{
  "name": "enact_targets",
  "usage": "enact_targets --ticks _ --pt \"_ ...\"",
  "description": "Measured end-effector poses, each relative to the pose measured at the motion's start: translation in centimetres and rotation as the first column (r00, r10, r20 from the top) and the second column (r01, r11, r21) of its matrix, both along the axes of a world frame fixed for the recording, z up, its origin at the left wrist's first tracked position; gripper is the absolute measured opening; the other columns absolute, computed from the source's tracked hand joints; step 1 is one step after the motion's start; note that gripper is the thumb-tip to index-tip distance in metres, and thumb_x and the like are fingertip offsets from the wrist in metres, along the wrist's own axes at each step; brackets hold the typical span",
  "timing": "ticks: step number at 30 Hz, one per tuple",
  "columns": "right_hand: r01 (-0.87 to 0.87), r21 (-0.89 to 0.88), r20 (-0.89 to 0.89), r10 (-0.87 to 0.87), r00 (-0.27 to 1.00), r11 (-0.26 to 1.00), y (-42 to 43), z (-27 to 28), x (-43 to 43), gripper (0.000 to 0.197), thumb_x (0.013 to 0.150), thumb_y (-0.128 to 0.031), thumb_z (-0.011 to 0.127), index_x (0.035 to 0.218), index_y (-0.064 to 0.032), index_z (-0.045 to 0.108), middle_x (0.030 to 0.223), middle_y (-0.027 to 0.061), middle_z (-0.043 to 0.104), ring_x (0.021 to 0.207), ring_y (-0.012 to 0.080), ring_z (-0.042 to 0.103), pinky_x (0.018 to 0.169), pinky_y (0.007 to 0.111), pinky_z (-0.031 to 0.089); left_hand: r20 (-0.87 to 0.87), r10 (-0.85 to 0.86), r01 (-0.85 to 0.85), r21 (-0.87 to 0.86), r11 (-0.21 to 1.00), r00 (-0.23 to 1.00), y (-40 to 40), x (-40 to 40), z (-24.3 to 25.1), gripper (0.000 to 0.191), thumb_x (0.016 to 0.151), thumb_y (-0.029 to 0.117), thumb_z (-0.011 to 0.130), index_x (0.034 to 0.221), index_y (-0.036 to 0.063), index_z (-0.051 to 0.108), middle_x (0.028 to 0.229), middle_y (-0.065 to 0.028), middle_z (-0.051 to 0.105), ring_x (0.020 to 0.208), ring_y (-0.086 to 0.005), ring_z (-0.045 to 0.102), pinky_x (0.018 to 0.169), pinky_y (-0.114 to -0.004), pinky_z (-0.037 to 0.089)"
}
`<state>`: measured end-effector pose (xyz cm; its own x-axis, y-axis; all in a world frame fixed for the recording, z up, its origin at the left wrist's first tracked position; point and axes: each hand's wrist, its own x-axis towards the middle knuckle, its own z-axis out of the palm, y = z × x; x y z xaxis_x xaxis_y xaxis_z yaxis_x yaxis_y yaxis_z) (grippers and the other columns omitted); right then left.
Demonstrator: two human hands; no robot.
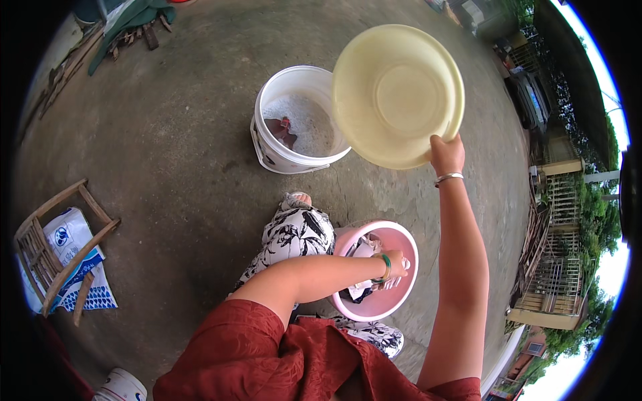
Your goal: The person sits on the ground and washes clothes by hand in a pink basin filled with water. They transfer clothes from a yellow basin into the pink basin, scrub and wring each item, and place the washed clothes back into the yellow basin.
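My right hand point(449, 155) grips the rim of a pale yellow plastic basin point(414, 97), which is held up off the ground and tilted so its round inside faces me. My left hand point(397, 263) is down in a pink plastic bucket point(410, 285), with its fingers closed on a pale striped cloth point(388, 283). Other light and dark clothes point(362, 250) lie bunched in that bucket. Ahead stands a white plastic bucket point(258, 125) holding foamy water point(313, 125). A dark reddish-brown cloth point(281, 133) with a small red patch shows in the foam.
A wooden chair point(75, 265) with printed plastic sacks point(70, 235) is at the left. Another white bucket point(120, 386) stands at lower left. Scrap wood point(150, 36) and a green sheet point(125, 30) lie at upper left. A car point(529, 100) and a balustrade fence point(556, 225) are at the right.
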<state>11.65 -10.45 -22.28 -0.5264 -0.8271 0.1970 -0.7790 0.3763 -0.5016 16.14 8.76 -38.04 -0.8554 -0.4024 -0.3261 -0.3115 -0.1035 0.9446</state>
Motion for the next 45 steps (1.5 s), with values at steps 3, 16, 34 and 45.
enact_targets --ticks 3,16,34,45 --pt "-0.086 0.071 -0.311 0.104 0.945 0.994 -1.1 -0.4 2.9 0.056 0.071 -0.016 0.051 0.127 -0.0134 0.042 0.084 0.0192 0.063 0.077 0.0359 0.061 0.071 0.042 0.049 0.008 -0.011 0.011 -0.026 1.000 1.000 -0.2 0.3 0.2 0.054 0.066 0.033 0.069 0.102 -0.0049 0.053 0.093 -0.0224 0.061 0.086 -0.0304 0.061 0.075 -0.037 0.048" --pt "-0.394 0.006 -0.500 0.344 0.795 0.919 -0.1 -1.3 6.0 0.064 0.070 -0.007 0.054 0.130 -0.0203 0.035 0.086 0.0123 0.062 0.069 0.0313 0.061 0.057 0.041 0.050 0.019 -0.055 0.056 -0.086 0.995 0.998 -0.2 0.5 0.9 0.047 0.068 0.032 0.065 0.097 -0.0044 0.058 0.097 -0.0236 0.060 0.090 -0.0312 0.061 0.079 -0.036 0.047" --pt "-0.388 -0.031 -0.427 0.339 0.838 0.921 1.8 -2.4 5.7 0.062 0.072 -0.007 0.048 0.130 -0.0205 0.034 0.098 0.0117 0.062 0.073 0.0323 0.061 0.062 0.042 0.050 -0.019 -0.039 0.039 -0.014 0.999 0.999 0.4 -0.8 -0.5 0.052 0.068 0.033 0.067 0.098 -0.0067 0.055 0.100 -0.0241 0.059 0.095 -0.0316 0.059 0.082 -0.036 0.046" --pt "-0.347 -0.087 -0.372 0.292 0.881 0.934 2.2 -3.1 4.8 0.057 0.074 -0.009 0.048 0.128 -0.0196 0.036 0.093 0.0119 0.062 0.073 0.0337 0.060 0.064 0.043 0.049 -0.065 -0.020 0.018 -0.026 1.000 0.998 1.1 -1.2 -2.1 0.052 0.066 0.033 0.068 0.098 -0.0065 0.055 0.098 -0.0243 0.059 0.094 -0.0315 0.059 0.080 -0.036 0.046"
